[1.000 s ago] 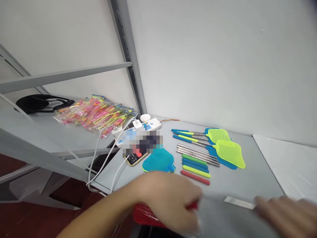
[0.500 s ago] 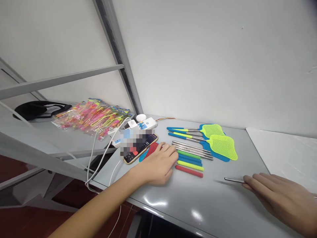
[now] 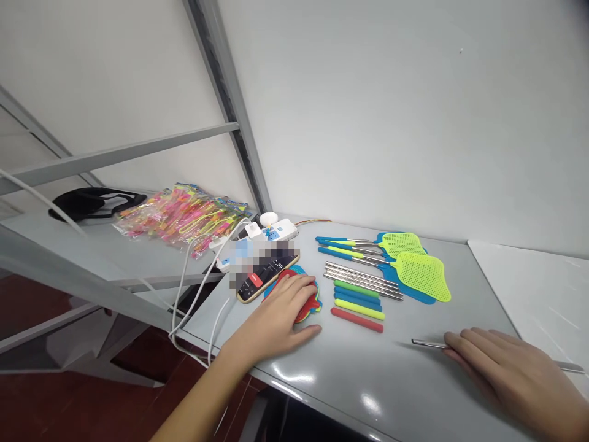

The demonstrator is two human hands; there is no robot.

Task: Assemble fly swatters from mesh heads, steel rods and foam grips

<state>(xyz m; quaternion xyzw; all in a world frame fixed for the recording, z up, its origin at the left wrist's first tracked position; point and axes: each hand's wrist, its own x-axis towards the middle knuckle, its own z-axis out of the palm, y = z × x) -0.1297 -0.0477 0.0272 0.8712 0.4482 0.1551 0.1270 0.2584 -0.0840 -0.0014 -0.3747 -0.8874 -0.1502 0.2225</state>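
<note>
My left hand (image 3: 280,316) lies over a small pile of red and blue fly swatter heads (image 3: 313,303), its fingers stretched out and thumb apart. In my right hand (image 3: 504,362) is a thin metal rod (image 3: 426,344), held low over the table's right side, one end pointing left. Between the hands lie loose handle sleeves: a green one (image 3: 356,288), blue ones (image 3: 356,299), a yellow one (image 3: 359,309) and a red one (image 3: 357,320). Several metal rods (image 3: 363,279) rest behind them. Farther back are fly swatters with yellow heads (image 3: 421,275) and blue heads.
A phone (image 3: 267,273) and a white power strip (image 3: 280,230) with white cables (image 3: 184,288) sit left of my left hand. On the shelf at left are plastic-bagged colourful items (image 3: 184,215) and a black object (image 3: 92,202). A white panel (image 3: 543,294) stands at right.
My left hand has shifted left from beside the rods and sleeves onto the swatter heads, its fingers now spread. The right hand still holds the metal rod, nearly in place. The view has shifted slightly.
</note>
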